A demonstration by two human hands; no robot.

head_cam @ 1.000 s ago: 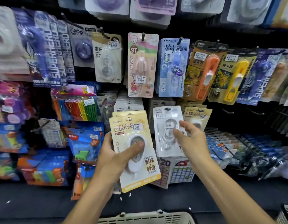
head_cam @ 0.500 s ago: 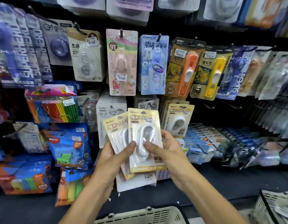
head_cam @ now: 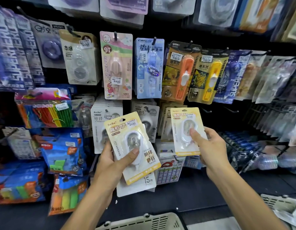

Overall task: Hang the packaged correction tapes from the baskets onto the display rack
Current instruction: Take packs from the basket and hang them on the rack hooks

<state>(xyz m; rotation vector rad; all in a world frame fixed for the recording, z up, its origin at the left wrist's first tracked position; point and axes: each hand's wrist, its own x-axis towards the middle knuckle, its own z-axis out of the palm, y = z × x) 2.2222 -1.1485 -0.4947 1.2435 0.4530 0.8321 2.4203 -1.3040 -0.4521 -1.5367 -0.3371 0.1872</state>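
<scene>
**Two yellow correction tape cards held in front of the rack**

The left hand (head_cam: 110, 165) grips a small stack of carded packs. The front one is a yellow correction tape pack (head_cam: 132, 146): a flat cardboard card with rounded corners, pale yellow, with a clear plastic blister over an oval white tape body. The thumb presses on the blister and the card leans to the left. Behind it a white pack (head_cam: 139, 185) shows at the bottom, with "15M" printed on it.

The right hand (head_cam: 208, 146) pinches a second yellow pack (head_cam: 185, 130) of the same kind, thumb on the blister, fingers curled behind the card. This card stands almost upright, to the right of the first one and apart from it, close before the yellow and grey cards hanging on the display rack (head_cam: 208, 112).

Both yellow cards carry "BoBo" at the top corner and a white price sticker; the small print is not readable. On the upper row hang a pink "MY MELODY" card (head_cam: 116, 65), a blue card (head_cam: 149, 67) and dark "SUPERHERO" cards (head_cam: 19, 52). The slotted rim of a beige plastic basket (head_cam: 144, 221) shows at the bottom edge, and another basket (head_cam: 280, 206) at the lower right.
</scene>
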